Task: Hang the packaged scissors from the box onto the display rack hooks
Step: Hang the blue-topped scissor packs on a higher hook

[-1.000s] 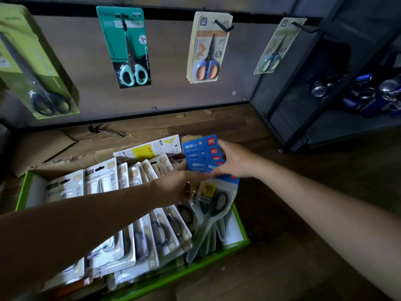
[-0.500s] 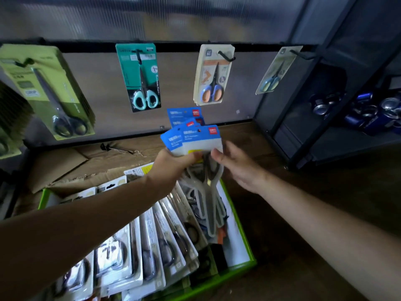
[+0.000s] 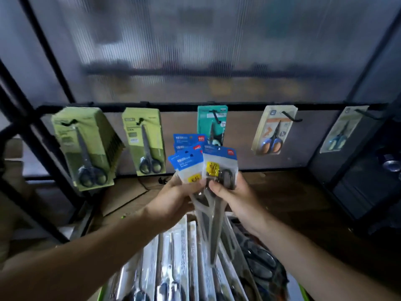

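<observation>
The left hand [image 3: 175,198] was curled round a fan of blue-topped packs [image 3: 186,160], thumb pressed across their clear fronts and fingers hidden behind. Just to its right, the right hand [image 3: 236,200] pinched the front pack [image 3: 219,162], thumb on the near face and fingers wrapped round the far side. The two hands were almost touching, raised above the box [image 3: 303,292] and in front of the display rack.

Each held pack had a blue header card with a small red logo, a clear pouch below it and a yellow sticker. The front pack showed dark handle loops under the plastic, and pale blade sleeves hung down between the wrists. The header cards splayed out to the left and far side, overlapping one another.

The green-rimmed box lay near, at the bottom of the view, filled with rows of further scissor packs standing on edge; motion blur hid their detail.

On the far side, a black rail [image 3: 178,107] carried hooks [image 3: 291,117]. From left to right hung two green packs [image 3: 83,146], a teal pack [image 3: 212,122] partly behind the held fan, an orange-and-blue pack [image 3: 273,132] and a pale pack [image 3: 345,129].
</observation>
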{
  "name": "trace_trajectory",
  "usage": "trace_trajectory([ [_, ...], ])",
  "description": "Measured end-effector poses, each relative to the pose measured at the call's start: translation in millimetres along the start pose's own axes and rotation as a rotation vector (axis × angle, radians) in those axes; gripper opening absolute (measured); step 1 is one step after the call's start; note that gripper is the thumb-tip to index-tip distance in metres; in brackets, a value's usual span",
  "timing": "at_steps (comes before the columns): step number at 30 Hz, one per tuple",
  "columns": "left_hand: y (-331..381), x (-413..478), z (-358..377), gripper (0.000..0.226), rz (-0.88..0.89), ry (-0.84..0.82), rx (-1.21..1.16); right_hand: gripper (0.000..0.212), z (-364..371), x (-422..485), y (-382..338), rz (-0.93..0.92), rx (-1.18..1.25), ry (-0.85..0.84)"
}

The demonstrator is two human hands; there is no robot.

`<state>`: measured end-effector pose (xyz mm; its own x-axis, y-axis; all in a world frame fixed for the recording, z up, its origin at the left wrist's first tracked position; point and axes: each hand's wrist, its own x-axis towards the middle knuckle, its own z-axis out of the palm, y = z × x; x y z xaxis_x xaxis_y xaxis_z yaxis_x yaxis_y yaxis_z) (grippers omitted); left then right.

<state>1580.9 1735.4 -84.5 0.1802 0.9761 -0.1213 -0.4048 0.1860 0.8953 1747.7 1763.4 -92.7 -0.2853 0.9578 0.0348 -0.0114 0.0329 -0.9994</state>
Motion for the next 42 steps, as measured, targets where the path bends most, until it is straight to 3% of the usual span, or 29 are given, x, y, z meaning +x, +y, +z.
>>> trace_trajectory([
  [3, 18, -6, -5, 0.052, 0.089, 0.091, -0.026, 0.059, 18, 11, -19, 0.001, -0.098, -0.014],
  [6, 45, -13, -3, 0.041, 0.229, 0.154, -0.079, 0.049, 33, 26, -54, -0.083, -0.220, 0.004],
  [8, 64, -17, -4, 0.039, 0.302, 0.169, -0.099, 0.040, 42, 36, -76, -0.149, -0.183, -0.054],
  [11, 90, -26, -10, 0.037, 0.358, 0.170, -0.064, 0.055, 62, 49, -97, -0.188, -0.089, -0.093],
  [16, 129, -43, -23, 0.034, 0.424, 0.289, -0.023, 0.063, 104, 65, -122, -0.266, -0.049, -0.067],
  [22, 181, -52, -30, 0.028, 0.445, 0.381, 0.093, 0.055, 131, 85, -160, -0.283, -0.083, -0.092],
  [26, 208, -55, -33, 0.028, 0.548, 0.398, 0.099, 0.028, 146, 91, -190, -0.344, -0.147, -0.045],
  [36, 243, -94, -77, 0.036, 0.668, 0.493, 0.122, 0.020, 213, 98, -245, -0.415, -0.067, -0.115],
  [42, 261, -115, -101, 0.033, 0.689, 0.604, 0.082, 0.007, 263, 100, -263, -0.548, -0.038, -0.013],
])
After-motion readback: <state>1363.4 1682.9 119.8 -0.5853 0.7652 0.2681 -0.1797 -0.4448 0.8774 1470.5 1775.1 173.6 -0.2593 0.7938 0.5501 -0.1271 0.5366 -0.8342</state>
